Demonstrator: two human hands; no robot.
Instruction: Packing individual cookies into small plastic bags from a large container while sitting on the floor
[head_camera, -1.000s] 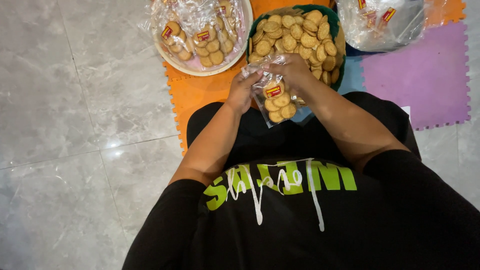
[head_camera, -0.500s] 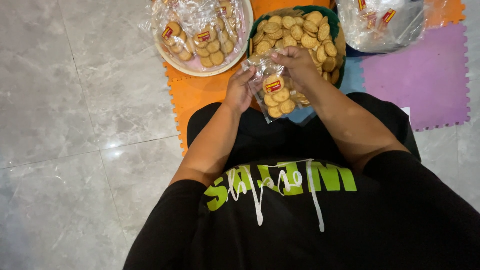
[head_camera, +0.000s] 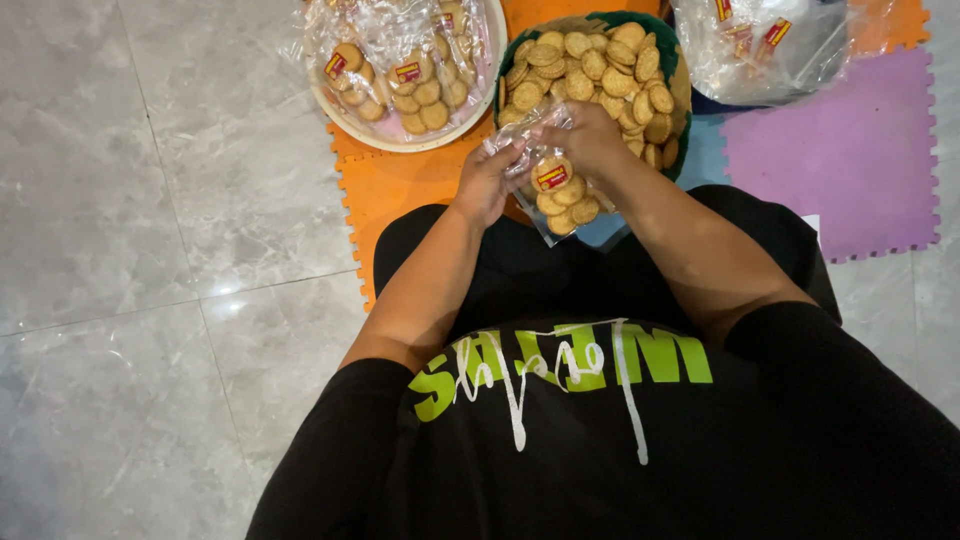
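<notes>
Both hands meet just above the lap, over the black clothing of the person. Left hand (head_camera: 488, 180) pinches the upper left edge of a small clear plastic bag of round golden biscuits with a red and yellow label (head_camera: 556, 190), and the right hand (head_camera: 585, 135) closes over the top of the same bag from the other side, fingers curled around the gathered mouth. So both hands are narrow and closed on the bag; neither is free.

The bag hangs between them, in front of the knees and just before the near rim of the green basket. It looks light. The film is thin, soft and probably slippery, and it will crumple and not keep any shape. The biscuits inside are stiff but brittle, so I judge that squeezing the lower part can break them. The best place to hold is the empty film at the top, above the biscuits, where the fingers are now.

Farther, a round green basket full of loose round biscuits (head_camera: 672, 60) stands on an orange foam floor mat (head_camera: 400, 190). To its left is a round white tray with filled clear bags of biscuits (head_camera: 492, 60). At the far right, a heap of empty clear labelled bags (head_camera: 760, 45) lies beside a purple foam floor mat (head_camera: 850, 160). Grey marble floor tiles (head_camera: 150, 250) lie all around.
</notes>
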